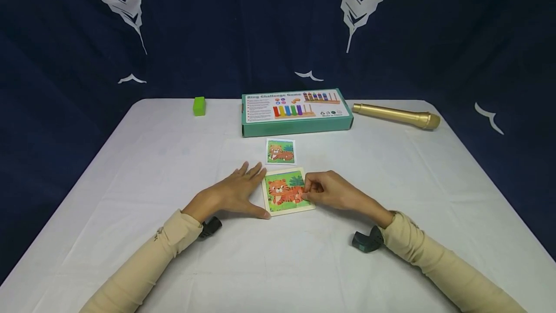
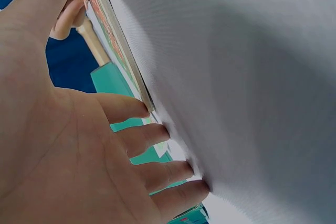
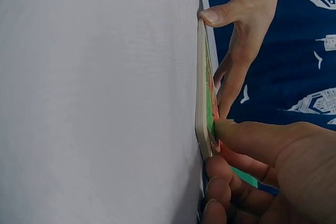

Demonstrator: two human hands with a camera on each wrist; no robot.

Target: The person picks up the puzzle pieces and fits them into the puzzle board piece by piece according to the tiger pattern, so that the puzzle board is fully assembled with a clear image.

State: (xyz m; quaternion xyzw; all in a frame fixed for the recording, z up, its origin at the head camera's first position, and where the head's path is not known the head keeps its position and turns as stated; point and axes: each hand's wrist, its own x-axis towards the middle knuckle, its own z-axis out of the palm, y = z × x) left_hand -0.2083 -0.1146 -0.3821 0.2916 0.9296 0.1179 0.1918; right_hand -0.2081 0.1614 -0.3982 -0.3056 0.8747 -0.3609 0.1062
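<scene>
A square wooden tiger puzzle (image 1: pixel 282 190) with a pale frame lies on the table between the two hands. The left hand (image 1: pixel 241 192) is spread along its left side. Its thumb touches the near left corner, and the index fingertip is by the far left corner. At the right side, the right hand (image 1: pixel 330 190) pinches a puzzle piece (image 3: pixel 211 139) between thumb and curled fingers. That piece looks slightly tilted over the frame's edge, and the fingers hide much of it. Just beyond the puzzle lies a card (image 1: pixel 281 151) with the same tiger picture.
Behind the card stands a green Ring Challenge Game box (image 1: pixel 297 112). A gold microphone (image 1: pixel 395 116) lies to its right, and a lime green block (image 1: pixel 199 106) is at the back left. A white cloth covers the table (image 1: pixel 278 264); a dark blue curtain (image 1: pixel 243 28) hangs behind.
</scene>
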